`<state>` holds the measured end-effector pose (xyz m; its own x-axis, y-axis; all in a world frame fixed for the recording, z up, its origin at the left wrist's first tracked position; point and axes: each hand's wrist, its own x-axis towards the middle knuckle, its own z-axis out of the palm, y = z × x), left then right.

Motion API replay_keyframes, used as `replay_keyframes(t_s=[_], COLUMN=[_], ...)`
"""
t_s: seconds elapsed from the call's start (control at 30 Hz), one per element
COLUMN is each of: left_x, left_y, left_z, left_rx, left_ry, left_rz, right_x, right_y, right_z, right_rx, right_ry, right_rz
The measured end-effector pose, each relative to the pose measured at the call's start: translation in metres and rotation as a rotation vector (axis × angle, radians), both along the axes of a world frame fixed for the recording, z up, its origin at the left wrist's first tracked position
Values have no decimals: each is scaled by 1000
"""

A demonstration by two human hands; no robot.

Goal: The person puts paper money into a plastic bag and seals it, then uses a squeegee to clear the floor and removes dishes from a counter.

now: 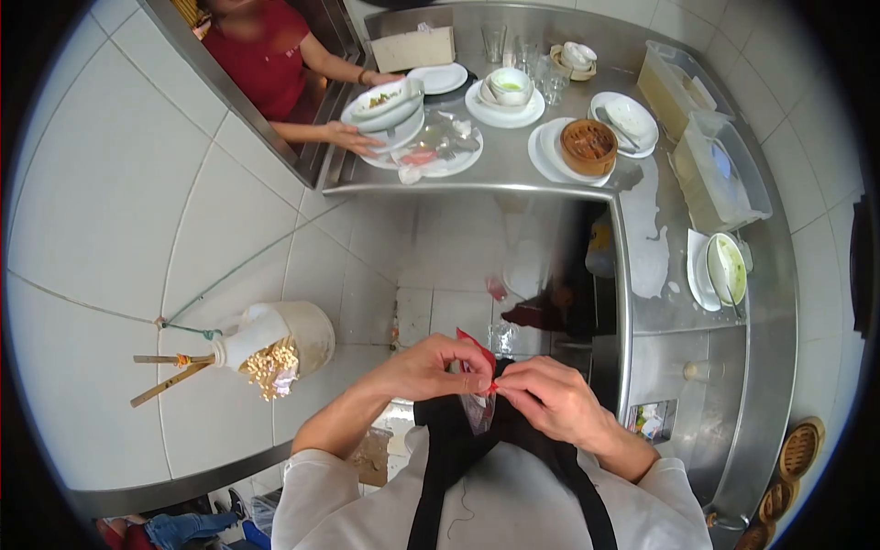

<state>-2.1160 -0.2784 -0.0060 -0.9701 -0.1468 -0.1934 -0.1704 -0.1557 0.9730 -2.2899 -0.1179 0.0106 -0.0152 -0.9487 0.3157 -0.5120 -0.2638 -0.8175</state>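
Note:
In front of my black apron (458, 435), both hands pinch a small red and clear plastic packet (478, 412). My left hand (426, 368) has thumb and fingertips closed on its red upper part. From the other side, my right hand (557, 403) is closed at the packet's red edge, fingertips almost touching those of my left. The clear part hangs down between the hands. What lies inside the packet is too small to tell.
A steel counter (513, 179) carries stacked dishes, a bamboo steamer (588, 147), a green-stained bowl (725, 269) and plastic bins (720, 174). At a hatch, a person in red (266, 55) holds stacked dishes (385, 105). A white jug (293, 344) hangs left. The floor (440, 316) looks wet.

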Motion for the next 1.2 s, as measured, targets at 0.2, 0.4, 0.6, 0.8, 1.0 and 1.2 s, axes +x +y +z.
replay_keyframes(t_s=[0.2, 0.4, 0.6, 0.8, 1.0, 1.2], left_x=[4, 3, 1, 0, -4, -3], left_y=[3, 2, 2, 0, 8, 6], left_z=[-6, 0, 4, 11, 20, 18], left_rx=[22, -28, -139, -13, 82, 41], left_ry=[-52, -56, -10, -72, 28, 41], left_rz=[27, 21, 11, 74, 160, 143], right_x=[-1, -3, -4, -6, -2, -1], right_y=[-1, -1, -1, -3, 2, 2], right_z=[-1, 3, 4, 2, -6, -5], right_rx=[-22, -33, -13, -57, -122, -149], right_ry=[47, 139, 154, 55, -63, -44], right_rz=[22, 48, 87, 11, -77, -59])
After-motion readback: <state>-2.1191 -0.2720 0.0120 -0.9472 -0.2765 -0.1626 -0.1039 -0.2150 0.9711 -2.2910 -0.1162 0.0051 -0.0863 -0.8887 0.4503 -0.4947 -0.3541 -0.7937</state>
